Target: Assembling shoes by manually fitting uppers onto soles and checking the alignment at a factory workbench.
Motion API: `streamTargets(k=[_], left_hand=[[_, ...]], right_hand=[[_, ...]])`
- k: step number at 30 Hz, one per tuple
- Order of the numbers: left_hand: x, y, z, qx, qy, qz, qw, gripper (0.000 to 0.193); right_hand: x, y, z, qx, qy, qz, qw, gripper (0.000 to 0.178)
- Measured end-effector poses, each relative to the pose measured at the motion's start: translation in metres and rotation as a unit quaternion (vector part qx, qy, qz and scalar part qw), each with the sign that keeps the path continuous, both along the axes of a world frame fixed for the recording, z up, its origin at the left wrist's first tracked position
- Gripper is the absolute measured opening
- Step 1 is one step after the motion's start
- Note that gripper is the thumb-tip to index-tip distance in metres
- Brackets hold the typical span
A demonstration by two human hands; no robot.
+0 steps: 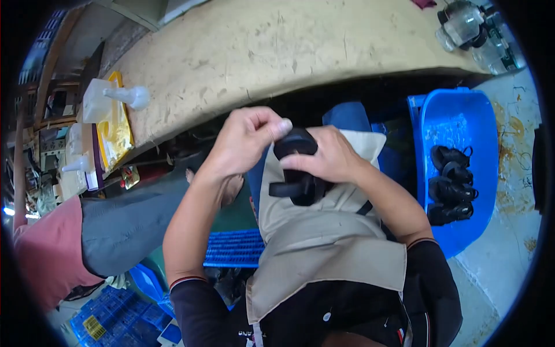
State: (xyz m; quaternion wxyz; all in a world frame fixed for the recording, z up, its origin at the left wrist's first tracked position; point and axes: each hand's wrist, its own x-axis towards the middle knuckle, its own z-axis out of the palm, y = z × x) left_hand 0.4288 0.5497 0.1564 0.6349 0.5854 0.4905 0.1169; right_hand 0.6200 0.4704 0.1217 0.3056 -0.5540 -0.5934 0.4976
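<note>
- Gripping black, curved, shoe-like item (296, 140): right hand (334, 153), fingers wrapped round it, above beige cloth apron (329, 246).
- Left hand (245, 139): fingers pinched closed by item's upper edge; cannot tell whether holding anything.

"What's in the middle?"
"The right hand (335, 153) grips a black shoe (297, 142) above the apron (324, 248). The left hand (245, 139) is bent at the shoe's upper edge; I can't tell whether it pinches anything."
"Around that?"
"A blue tub (478, 222) at right holds dark shoes (448, 189). The worktop (277, 58) crosses the top, clear bottles (464, 32) at its right end."
"Anyone else?"
"A person (52, 254) in pink, at left."
</note>
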Motion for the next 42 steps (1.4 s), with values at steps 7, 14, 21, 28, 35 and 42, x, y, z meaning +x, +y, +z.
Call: streamTargets(k=[7,14,21,28,35,42], left_hand=[[-0.012,-0.022,0.0,0.011,0.02,0.104,0.994,0.021],[-0.013,-0.062,0.044,0.486,0.115,-0.098,0.861,0.022],[-0.088,-0.039,0.102,0.249,0.244,0.115,0.93,0.031],[-0.095,-0.138,-0.017,0.184,0.173,-0.044,0.967,0.015],[0.001,-0.061,-0.02,0.48,0.045,0.123,0.867,0.033],[-0.001,-0.032,-0.056,0.617,0.117,0.104,0.771,0.022]], right_hand=[[-0.009,-0.004,0.003,0.018,-0.025,0.088,0.996,0.039],[-0.02,-0.027,0.028,0.069,-0.057,0.086,0.992,0.03],[0.013,-0.039,-0.03,-0.044,0.264,-0.055,0.962,0.058],[0.004,0.052,-0.022,0.02,0.389,-0.165,0.906,0.071],[0.006,0.044,-0.017,0.015,0.089,0.034,0.995,0.068],[-0.013,0.054,-0.04,0.282,0.04,-0.048,0.957,0.048]])
